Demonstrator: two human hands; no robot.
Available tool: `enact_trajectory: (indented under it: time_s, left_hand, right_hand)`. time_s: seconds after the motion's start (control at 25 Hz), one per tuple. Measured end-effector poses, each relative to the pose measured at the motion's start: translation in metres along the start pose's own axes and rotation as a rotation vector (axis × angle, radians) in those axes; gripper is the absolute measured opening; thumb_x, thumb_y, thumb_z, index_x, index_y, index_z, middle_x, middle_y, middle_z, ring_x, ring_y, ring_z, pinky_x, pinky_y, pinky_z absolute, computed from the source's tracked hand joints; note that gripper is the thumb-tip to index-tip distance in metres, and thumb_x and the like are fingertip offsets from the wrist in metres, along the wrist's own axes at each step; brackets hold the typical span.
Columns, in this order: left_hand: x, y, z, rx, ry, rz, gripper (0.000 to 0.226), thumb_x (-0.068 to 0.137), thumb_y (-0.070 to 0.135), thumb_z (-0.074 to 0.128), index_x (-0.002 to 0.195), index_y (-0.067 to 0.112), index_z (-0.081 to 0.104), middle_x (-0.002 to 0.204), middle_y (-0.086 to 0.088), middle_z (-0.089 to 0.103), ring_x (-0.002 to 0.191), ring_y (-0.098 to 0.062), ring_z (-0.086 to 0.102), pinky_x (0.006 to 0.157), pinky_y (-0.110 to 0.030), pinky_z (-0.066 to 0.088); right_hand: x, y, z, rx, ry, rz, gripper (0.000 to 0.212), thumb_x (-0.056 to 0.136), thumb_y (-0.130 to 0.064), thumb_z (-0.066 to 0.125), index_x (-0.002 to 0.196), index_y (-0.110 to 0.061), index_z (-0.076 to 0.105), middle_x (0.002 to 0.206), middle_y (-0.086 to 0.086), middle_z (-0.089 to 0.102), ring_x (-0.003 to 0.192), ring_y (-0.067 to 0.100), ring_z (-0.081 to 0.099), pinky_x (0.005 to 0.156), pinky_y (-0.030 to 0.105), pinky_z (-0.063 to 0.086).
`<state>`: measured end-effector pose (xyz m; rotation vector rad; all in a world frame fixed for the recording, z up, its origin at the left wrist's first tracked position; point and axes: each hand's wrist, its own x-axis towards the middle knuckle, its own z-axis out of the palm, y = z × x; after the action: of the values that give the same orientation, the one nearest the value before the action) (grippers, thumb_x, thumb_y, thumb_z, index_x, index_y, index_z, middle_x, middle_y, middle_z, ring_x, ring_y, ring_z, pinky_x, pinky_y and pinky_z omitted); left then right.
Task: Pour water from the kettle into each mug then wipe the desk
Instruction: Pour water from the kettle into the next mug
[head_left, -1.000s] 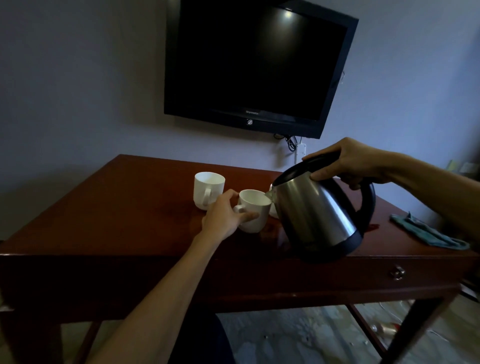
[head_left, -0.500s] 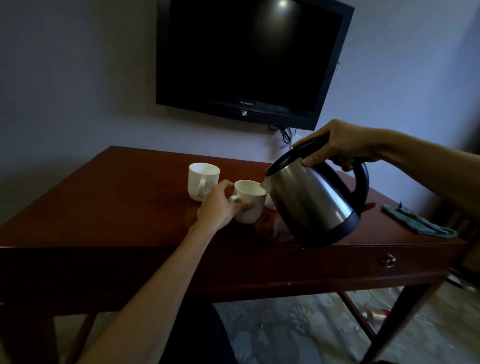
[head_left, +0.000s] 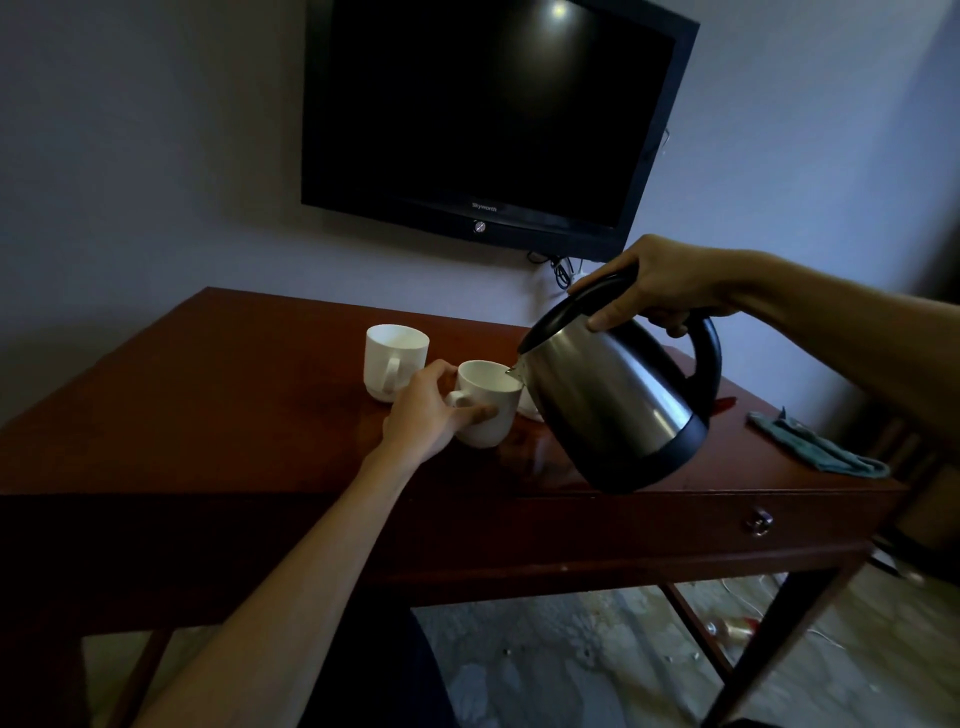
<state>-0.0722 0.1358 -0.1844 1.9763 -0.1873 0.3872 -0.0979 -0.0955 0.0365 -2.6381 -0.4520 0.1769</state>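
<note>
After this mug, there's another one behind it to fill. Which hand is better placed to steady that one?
The left hand. It grips the near mug, right beside the far mug, while the right hand is busy holding the tilted kettle.

A single wide-angle view from the person's head looks forward and slightly down across the worktop (head_left: 218, 415), standing close at its front edge. It faces the wall with the television (head_left: 483, 114); both forearms reach in from below and right.
</note>
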Motion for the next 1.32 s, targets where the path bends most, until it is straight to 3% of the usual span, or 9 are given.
enact_trajectory:
  time_s: [0.16, 0.64, 1.04, 1.32]
  left_hand:
    - [0.0012, 0.0001, -0.0002, -0.001, -0.002, -0.002, 0.063, 0.076, 0.038, 0.087, 0.128, 0.016, 0.057, 0.100, 0.007, 0.060, 0.099, -0.017, 0.059, 0.088, -0.036, 0.051]
    - [0.0037, -0.0028, 0.0017, -0.025, 0.001, -0.003, 0.064, 0.076, 0.037, 0.087, 0.129, 0.016, 0.058, 0.110, 0.004, 0.061, 0.106, -0.016, 0.057, 0.090, -0.036, 0.050]
    - [0.0058, -0.0041, 0.0001, -0.029, -0.018, -0.018, 0.065, 0.074, 0.038, 0.088, 0.128, 0.019, 0.058, 0.112, 0.002, 0.064, 0.112, -0.023, 0.061, 0.099, -0.048, 0.052]
    - [0.0065, -0.0052, 0.0007, -0.041, -0.013, -0.004, 0.061, 0.075, 0.035, 0.088, 0.125, 0.016, 0.059, 0.107, 0.006, 0.060, 0.105, -0.017, 0.057, 0.091, -0.037, 0.051]
  right_hand:
    - [0.0022, -0.0023, -0.0022, -0.006, -0.014, -0.006, 0.043, 0.082, -0.017, 0.080, 0.124, -0.018, 0.070, 0.047, -0.001, 0.044, 0.040, 0.012, 0.034, 0.038, 0.023, 0.037]
    - [0.0032, -0.0021, -0.0030, -0.009, -0.018, -0.003, 0.042, 0.083, -0.015, 0.080, 0.124, -0.018, 0.070, 0.047, -0.002, 0.043, 0.039, 0.012, 0.033, 0.038, 0.023, 0.037]
    - [0.0056, -0.0049, -0.0037, -0.013, -0.028, 0.005, 0.041, 0.082, -0.017, 0.080, 0.122, -0.020, 0.072, 0.050, 0.000, 0.043, 0.043, 0.013, 0.034, 0.038, 0.023, 0.037]
    - [0.0086, -0.0089, -0.0040, -0.042, -0.038, 0.001, 0.042, 0.082, -0.018, 0.081, 0.122, -0.024, 0.072, 0.051, 0.000, 0.043, 0.041, 0.011, 0.036, 0.039, 0.024, 0.038]
